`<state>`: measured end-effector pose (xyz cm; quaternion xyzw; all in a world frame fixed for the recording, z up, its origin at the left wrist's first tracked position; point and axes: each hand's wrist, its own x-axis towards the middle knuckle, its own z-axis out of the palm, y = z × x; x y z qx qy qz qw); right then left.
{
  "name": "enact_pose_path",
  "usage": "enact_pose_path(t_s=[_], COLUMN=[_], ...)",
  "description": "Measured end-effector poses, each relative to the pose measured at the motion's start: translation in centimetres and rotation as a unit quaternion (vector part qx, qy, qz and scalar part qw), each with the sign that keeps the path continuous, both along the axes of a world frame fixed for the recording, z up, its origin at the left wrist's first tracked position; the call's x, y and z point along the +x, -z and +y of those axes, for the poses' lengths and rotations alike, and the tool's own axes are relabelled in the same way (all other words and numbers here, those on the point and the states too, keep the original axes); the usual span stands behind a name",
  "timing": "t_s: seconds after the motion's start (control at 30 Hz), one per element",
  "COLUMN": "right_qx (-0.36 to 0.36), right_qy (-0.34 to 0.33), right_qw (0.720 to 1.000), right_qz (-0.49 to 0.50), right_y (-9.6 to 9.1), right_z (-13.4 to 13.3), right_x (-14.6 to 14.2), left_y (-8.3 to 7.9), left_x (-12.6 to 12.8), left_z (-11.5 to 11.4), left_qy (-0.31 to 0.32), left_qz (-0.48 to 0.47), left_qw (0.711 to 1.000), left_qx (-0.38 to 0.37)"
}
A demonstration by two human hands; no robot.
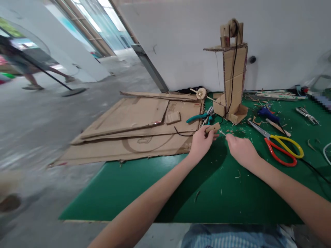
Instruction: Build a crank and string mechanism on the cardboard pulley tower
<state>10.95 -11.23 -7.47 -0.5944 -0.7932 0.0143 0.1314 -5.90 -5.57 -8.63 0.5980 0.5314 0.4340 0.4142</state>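
My left hand (201,140) is closed on a small tan cardboard strip (214,127), whose far end sticks out to the right. My right hand (241,150), a short way to the right, is closed around a thin, pale, pointed stick (222,133). The stick's tip points at the strip, and I cannot tell whether they touch. Just beyond my hands stands an upright cardboard tower (234,75) with a round spool (233,28) on top and a black cord running down it. Teal-handled pliers (198,117) lie behind my left hand.
Layered cardboard sheets (124,117) cover the table's left back. Scissors with red and yellow handles (280,144) lie right of my right hand, near a blue tool (269,113). Scraps litter the green tabletop (196,193). A white wall (181,41) stands behind. A person (23,65) is far left.
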Motion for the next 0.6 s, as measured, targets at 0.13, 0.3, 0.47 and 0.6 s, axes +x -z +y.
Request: enact_pose_path(t_s=[0.13,0.3,0.47,0.6], right_qx=[0.015,0.016,0.035,0.075], right_qy=[0.008,-0.019,-0.058,-0.114], right_qw=[0.993,0.991,0.998,0.988], right_qz=[0.115,0.128,-0.002,-0.077], right_y=[-0.1,0.4,0.4,0.4], right_z=[0.6,0.8,0.4,0.3], right_x=[1.7,2.2,1.7,1.8], left_y=[-0.9,-0.5,-0.5,-1.6], left_x=[-0.1,0.0,-0.6,-1.1], left_z=[-0.7,-1.4,-1.5,-1.6], left_qy=[0.053,0.091,0.111,0.19], left_qz=[0.144,0.302,0.347,0.421], left_qw=[0.987,0.938,0.886,0.814], left_qx=[0.037,0.142,0.288,0.351])
